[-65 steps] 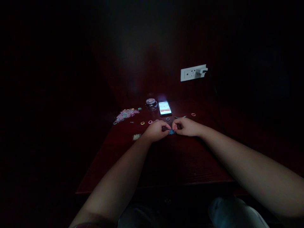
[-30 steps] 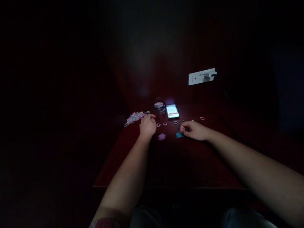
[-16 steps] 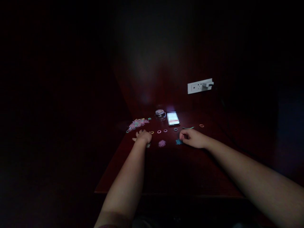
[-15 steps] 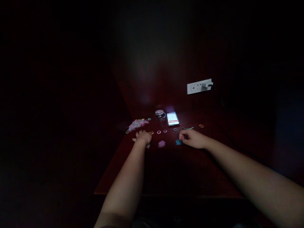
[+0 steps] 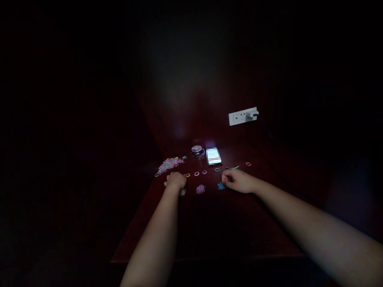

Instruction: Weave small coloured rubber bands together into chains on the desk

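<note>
My left hand (image 5: 176,180) is low over the table, its fingers bent and drawn together just in front of a mixed pile of small pastel rubber bands (image 5: 169,165). Its fingertips are mostly hidden, so what they pinch cannot be made out. Partly behind that wrist lies a pale yellowish heap of bands (image 5: 183,192). My right hand (image 5: 237,180) rests with curled fingers and thumb together at the right side of a blue heap of rubber bands (image 5: 221,186). Whatever it pinches is hidden. Between the hands sits a purple heap of rubber bands (image 5: 200,189).
Single bands lie in a row: a yellow ring (image 5: 188,175), a pink ring (image 5: 196,173), a grey-blue ring (image 5: 217,170) and an orange ring (image 5: 248,164). Behind stand a round clear jar (image 5: 197,151) and a lit phone (image 5: 213,156). A wall socket (image 5: 242,116) holds a plug.
My left hand has left the middle heaps and moved left to the mixed pile; its spread fingers have drawn in. My right hand stays by the blue heap. The view has shifted.
</note>
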Demonstrator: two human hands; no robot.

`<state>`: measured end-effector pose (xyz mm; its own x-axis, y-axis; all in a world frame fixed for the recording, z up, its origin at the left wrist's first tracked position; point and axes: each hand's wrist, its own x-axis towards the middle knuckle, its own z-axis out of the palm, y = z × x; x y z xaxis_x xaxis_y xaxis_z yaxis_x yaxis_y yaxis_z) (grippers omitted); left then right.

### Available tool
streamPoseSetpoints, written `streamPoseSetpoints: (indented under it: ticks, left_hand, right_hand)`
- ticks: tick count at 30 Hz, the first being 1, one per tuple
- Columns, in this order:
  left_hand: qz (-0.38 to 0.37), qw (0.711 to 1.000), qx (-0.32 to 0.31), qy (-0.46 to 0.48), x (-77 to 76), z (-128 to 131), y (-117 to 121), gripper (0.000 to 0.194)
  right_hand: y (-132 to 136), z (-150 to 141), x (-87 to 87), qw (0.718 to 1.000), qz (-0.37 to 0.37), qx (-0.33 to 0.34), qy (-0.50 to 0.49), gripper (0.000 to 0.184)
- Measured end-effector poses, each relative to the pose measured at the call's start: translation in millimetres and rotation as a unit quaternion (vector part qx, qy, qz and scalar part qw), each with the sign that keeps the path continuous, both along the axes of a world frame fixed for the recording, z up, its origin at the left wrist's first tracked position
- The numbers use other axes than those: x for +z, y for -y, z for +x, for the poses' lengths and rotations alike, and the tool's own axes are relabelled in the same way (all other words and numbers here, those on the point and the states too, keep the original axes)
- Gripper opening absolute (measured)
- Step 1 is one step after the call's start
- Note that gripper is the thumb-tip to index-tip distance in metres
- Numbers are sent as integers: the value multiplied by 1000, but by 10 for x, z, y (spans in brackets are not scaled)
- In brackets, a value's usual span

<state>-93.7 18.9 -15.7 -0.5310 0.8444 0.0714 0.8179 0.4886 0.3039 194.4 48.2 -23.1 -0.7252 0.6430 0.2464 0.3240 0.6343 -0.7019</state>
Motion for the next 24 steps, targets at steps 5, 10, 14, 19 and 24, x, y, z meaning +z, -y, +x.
streamPoseSetpoints:
  ticks: [5, 10, 14, 19, 24]
  left_hand:
    - [31, 999, -13, 7, -10, -124, -38, 35]
    - [113, 991, -51, 41, 89, -46, 20, 31]
    - [221, 958, -155, 102, 164, 287, 113, 28]
    - [257, 885, -347, 173, 160, 759, 249, 14]
    - [240, 855, -420, 187, 177, 957, 314, 12]
  right_hand:
    - [12, -4, 5, 1000, 4, -1, -2, 9]
    - [26, -15, 17, 1000, 7, -9, -12, 9]
    - [43, -32, 33, 1000, 4, -18, -25, 7]
    - [83, -57, 82, 997, 7, -30, -64, 7]
    - [119, -69, 123, 995, 12, -36, -95, 15]
